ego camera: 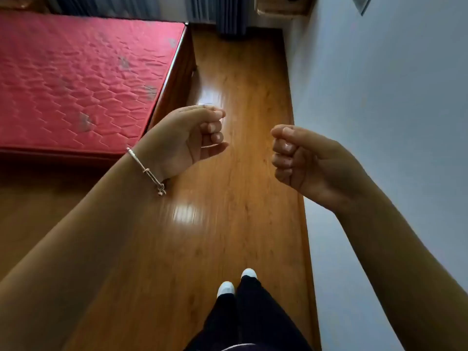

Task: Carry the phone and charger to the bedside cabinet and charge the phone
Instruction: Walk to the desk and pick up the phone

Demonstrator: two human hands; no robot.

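Observation:
Neither a phone nor a charger shows in the head view. My left hand [195,138] is held out over the wooden floor, fingers curled into a loose fist with nothing in it; a thin silver bracelet circles its wrist. My right hand [301,160] hangs level with it, a short gap to the right, fingers also curled in and holding nothing. A wooden cabinet [283,7] stands far ahead at the top edge, against the right wall, with a dark object on its top cut off by the frame.
A bed with a bare red quilted mattress [76,79] and dark wooden frame fills the left. A strip of glossy wooden floor [240,97] runs ahead between bed and pale wall [392,97]. Blue-grey curtains [228,16] hang at the far end. My legs and white shoes are below.

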